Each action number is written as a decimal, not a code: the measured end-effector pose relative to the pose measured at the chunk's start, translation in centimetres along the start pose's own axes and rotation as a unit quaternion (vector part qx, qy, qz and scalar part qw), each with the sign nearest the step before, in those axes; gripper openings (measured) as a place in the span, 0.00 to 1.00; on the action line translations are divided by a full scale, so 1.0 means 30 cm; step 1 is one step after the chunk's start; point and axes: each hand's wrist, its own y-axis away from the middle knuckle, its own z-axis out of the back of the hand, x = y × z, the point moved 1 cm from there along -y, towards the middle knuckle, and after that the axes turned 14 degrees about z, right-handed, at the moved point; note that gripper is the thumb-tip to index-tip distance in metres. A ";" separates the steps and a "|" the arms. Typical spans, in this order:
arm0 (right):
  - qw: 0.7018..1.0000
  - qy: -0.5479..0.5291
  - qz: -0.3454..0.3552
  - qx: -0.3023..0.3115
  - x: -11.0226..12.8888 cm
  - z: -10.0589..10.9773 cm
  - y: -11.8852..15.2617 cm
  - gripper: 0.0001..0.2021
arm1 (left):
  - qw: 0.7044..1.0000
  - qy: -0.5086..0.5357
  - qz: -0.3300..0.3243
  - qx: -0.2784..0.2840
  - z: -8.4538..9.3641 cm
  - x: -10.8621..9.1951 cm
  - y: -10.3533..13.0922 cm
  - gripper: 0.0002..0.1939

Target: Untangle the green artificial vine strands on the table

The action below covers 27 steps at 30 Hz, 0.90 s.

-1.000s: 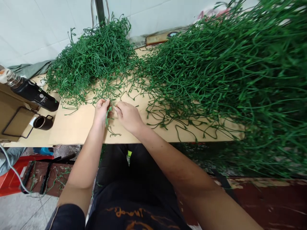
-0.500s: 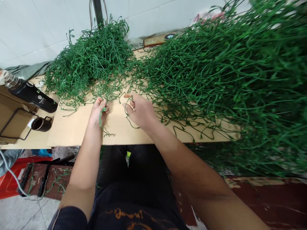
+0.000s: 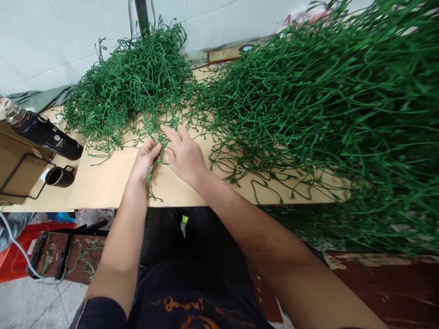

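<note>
Pinching green stems point(image 3: 150, 177) w/ L hand point(image 3: 144, 160).
Holding R hand point(image 3: 187, 157) part-open, no clear grip on anything. Prob. light, bendy, bruisable; grasp mid-stem.

Worn: dark navy top point(image 3: 192, 278), orange script point(image 3: 185, 305) across front; left sleeve point(image 3: 103, 310) short, thin tan line; trousers point(image 3: 209, 228) black.
</note>
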 end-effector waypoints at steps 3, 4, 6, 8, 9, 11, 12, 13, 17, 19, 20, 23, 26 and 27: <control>0.999 0.023 0.002 0.047 0.004 0.003 0.000 0.20 | 1.000 0.002 0.003 -0.008 -0.003 -0.003 0.005 0.11; 0.998 0.028 0.001 0.060 0.005 0.003 0.000 0.17 | 1.000 0.002 0.004 -0.011 -0.006 -0.005 0.009 0.10; 0.996 0.035 0.000 0.076 0.008 0.003 0.000 0.14 | 1.000 0.003 0.007 -0.016 -0.012 -0.011 0.018 0.10; 0.997 0.040 0.005 0.073 0.012 0.004 0.002 0.13 | 1.000 0.013 0.003 -0.022 -0.018 -0.014 0.022 0.11; 0.997 0.041 0.010 0.071 0.016 0.004 0.004 0.12 | 0.999 0.025 -0.002 -0.032 -0.019 -0.014 0.022 0.11; 0.996 0.042 0.023 0.077 0.023 0.002 0.007 0.12 | 0.997 0.054 -0.005 -0.063 -0.020 -0.013 0.020 0.12; 0.995 0.037 0.029 0.085 0.028 -0.001 0.008 0.12 | 0.995 0.067 -0.005 -0.079 -0.020 -0.013 0.017 0.11; 0.995 0.027 0.033 0.094 0.033 -0.004 0.009 0.13 | 0.993 0.079 -0.007 -0.092 -0.020 -0.013 0.015 0.11; 0.987 -0.051 0.068 0.137 0.071 -0.017 0.025 0.13 | 0.982 0.132 -0.007 -0.136 -0.023 -0.035 0.009 0.13; 0.972 -0.098 0.132 0.167 0.099 -0.018 0.044 0.11 | 0.970 0.180 0.014 -0.161 -0.022 -0.053 0.009 0.14; 0.964 -0.116 0.164 0.175 0.109 -0.015 0.055 0.10 | 0.966 0.197 0.026 -0.165 -0.022 -0.061 0.011 0.14; 0.963 -0.145 0.177 0.143 0.100 0.008 0.074 0.08 | 0.971 0.201 0.046 -0.121 -0.019 -0.071 0.017 0.12; 0.981 -0.158 0.093 0.057 0.027 0.043 0.059 0.05 | 0.978 0.194 0.054 -0.058 -0.012 -0.063 0.030 0.10; 0.983 -0.168 0.066 0.028 -0.001 0.055 0.049 0.05 | 0.978 0.198 0.053 -0.044 -0.010 -0.060 0.035 0.10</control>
